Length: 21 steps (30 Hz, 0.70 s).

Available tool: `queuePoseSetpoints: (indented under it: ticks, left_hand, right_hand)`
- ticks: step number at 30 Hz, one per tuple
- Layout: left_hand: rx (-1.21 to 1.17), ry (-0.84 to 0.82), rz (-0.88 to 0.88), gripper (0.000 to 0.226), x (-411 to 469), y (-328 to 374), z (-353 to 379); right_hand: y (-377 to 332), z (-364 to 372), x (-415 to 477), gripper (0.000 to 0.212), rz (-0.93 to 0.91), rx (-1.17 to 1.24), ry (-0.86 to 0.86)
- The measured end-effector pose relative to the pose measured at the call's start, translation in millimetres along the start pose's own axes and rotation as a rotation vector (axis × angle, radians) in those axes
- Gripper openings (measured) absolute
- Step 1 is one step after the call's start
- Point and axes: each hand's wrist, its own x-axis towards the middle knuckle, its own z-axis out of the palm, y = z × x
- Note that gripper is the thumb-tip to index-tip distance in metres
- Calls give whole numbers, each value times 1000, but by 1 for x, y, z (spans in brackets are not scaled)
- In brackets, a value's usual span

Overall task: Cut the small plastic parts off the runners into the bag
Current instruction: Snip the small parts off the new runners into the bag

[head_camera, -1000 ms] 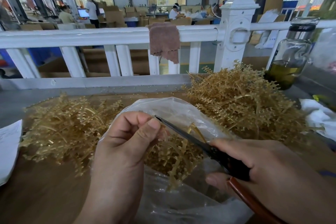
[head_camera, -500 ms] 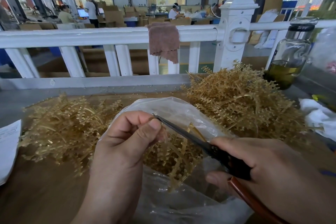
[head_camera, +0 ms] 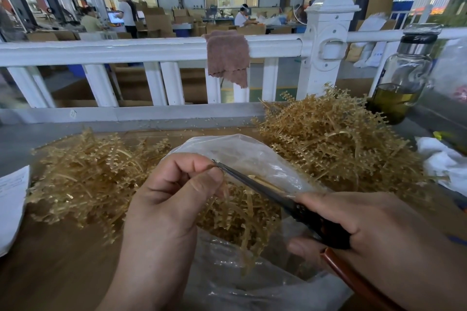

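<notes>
My left hand [head_camera: 171, 199] pinches a thin tan plastic runner [head_camera: 246, 225] between thumb and fingers, and the runner hangs over the open clear plastic bag [head_camera: 242, 154]. My right hand [head_camera: 374, 240] grips dark scissors [head_camera: 257, 183] with a reddish handle. The blades look nearly closed, and their tip touches my left fingertips. Two heaps of tan runners lie on the table, one at the left [head_camera: 86, 177] and a larger one at the right [head_camera: 338, 139].
A white railing [head_camera: 151, 49] with a brown cloth [head_camera: 227, 58] runs behind the table. A glass bottle [head_camera: 401, 78] with yellow-green liquid stands at the right. White paper [head_camera: 11, 202] lies at the left edge and white cloth [head_camera: 444, 164] at the right.
The scissor blades have stayed against my left fingertips. The hanging runner has shifted slightly under my left hand. Both hands are almost where they were.
</notes>
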Motion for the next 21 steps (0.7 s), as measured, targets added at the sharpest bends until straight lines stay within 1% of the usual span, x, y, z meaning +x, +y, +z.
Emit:
queuePoseSetpoints:
  ticks: [6, 9, 12, 18, 21]
  left_hand:
    - [2, 0, 3, 14, 0, -2, 0]
    - [-11, -1, -10, 16, 0, -2, 0]
    - [-16, -4, -22, 18, 0, -2, 1]
    - [-13, -6, -29, 18, -1, -1, 2]
    - [-23, -10, -32, 18, -1, 0, 4]
  right_hand:
    - [2, 2, 0, 52, -37, -20, 35]
    - [3, 3, 1, 44, -59, -19, 61]
    - [3, 4, 0, 40, -44, -3, 62]
    - [3, 3, 0, 48, -17, 9, 24]
    - [3, 3, 0, 47, -7, 13, 17]
